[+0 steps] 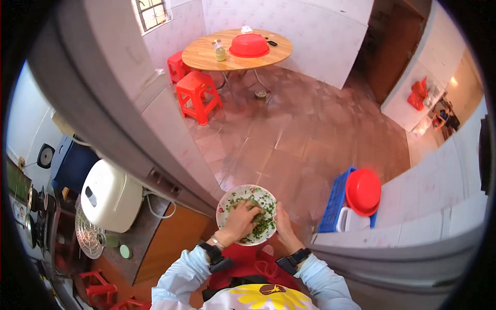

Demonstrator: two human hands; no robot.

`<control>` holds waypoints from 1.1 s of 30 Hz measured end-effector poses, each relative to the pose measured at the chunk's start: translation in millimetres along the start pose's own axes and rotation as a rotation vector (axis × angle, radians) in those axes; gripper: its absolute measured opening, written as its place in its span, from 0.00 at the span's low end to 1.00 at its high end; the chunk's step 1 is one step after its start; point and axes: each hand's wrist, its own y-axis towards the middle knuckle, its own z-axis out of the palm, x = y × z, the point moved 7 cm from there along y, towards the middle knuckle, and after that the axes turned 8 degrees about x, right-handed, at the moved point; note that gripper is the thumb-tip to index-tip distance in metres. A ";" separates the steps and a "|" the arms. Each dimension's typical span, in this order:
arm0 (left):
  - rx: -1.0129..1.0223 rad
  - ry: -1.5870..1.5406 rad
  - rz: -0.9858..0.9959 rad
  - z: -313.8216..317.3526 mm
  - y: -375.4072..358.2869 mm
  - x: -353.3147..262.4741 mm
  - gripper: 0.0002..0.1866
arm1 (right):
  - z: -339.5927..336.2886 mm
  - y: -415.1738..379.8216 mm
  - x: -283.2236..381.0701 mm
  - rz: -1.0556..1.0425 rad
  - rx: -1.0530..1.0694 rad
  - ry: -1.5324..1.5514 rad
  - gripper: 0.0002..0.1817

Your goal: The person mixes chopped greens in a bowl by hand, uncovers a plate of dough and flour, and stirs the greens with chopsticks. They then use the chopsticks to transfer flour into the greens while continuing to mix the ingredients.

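Observation:
A white bowl with a floral rim is held in front of my body. Chopped green herbs lie spread over its inside. My right hand grips the bowl's right edge, thumb on the rim and fingers mostly hidden beneath. Inside the bowl, my left hand has its fingers curled together down into the chopped herbs; the fingertips are partly hidden. Dark bands circle both wrists.
A door frame stands close on my left. Beyond are a round wooden table with a red basin and red stools. A blue crate sits at right. A white rice cooker stands on the left counter.

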 end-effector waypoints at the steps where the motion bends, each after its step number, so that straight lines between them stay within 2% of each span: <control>1: -0.032 0.004 -0.030 -11.4 15.0 6.5 0.21 | -4.7 17.8 14.4 0.011 0.016 -0.022 0.30; 4: -0.066 0.031 -0.106 -17.7 62.5 20.5 0.26 | -18.7 69.1 58.5 0.014 0.016 -0.062 0.28; 6: -0.087 0.055 -0.118 -11.5 99.5 37.0 0.29 | -30.0 119.6 72.2 -0.058 0.072 0.062 0.26; 7: -0.029 0.082 -0.151 9.0 97.5 70.2 0.31 | -19.5 140.4 50.1 -0.015 0.097 0.121 0.25; 8: 0.011 0.108 -0.175 22.2 122.4 83.9 0.32 | -26.3 163.1 60.6 -0.020 0.098 0.114 0.25; 12: -0.016 0.028 -0.124 34.7 227.3 120.1 0.29 | -68.2 251.1 101.0 -0.096 -0.014 -0.088 0.27; 13: -0.061 -0.003 -0.067 27.6 252.7 123.1 0.28 | -77.8 270.8 110.9 -0.064 -0.036 -0.094 0.27; 16: -0.015 -0.030 -0.134 10.4 324.0 145.4 0.26 | -89.2 315.7 141.5 0.011 -0.061 -0.056 0.28; 17: 0.078 -0.048 -0.184 5.5 352.6 154.9 0.31 | -93.8 333.1 156.5 0.011 -0.070 -0.006 0.29; 18: 0.076 -0.039 -0.183 -11.0 378.7 156.4 0.31 | -95.8 352.7 173.7 0.007 -0.078 0.041 0.31; 20: 0.071 0.003 -0.088 -41.6 422.3 147.8 0.38 | -97.1 387.6 210.8 -0.046 -0.083 0.062 0.31; 21: 0.145 0.036 -0.091 -39.8 433.1 158.9 0.45 | -102.3 405.7 213.0 -0.034 -0.080 0.088 0.31; 24: 0.009 0.069 -0.009 -61.8 485.0 180.9 0.44 | -126.1 486.4 229.0 0.022 -0.001 0.160 0.30; 26: 0.035 0.040 -0.105 -56.5 518.0 211.2 0.43 | -120.3 528.1 262.9 -0.036 0.092 0.167 0.30; 28: 0.057 0.092 -0.246 -55.8 546.6 241.3 0.42 | -110.2 566.9 274.6 0.040 0.077 0.100 0.30; 29: 0.016 0.079 -0.311 -59.7 566.0 253.4 0.37 | -109.8 592.6 287.5 0.000 0.105 0.033 0.30; 30: 0.013 0.089 -0.325 -62.3 584.2 265.6 0.37 | -105.6 618.6 299.8 -0.047 0.137 -0.029 0.30; 33: -0.194 -0.119 -0.425 -69.2 626.7 321.9 0.24 | -92.4 685.5 327.0 -0.077 0.218 -0.097 0.31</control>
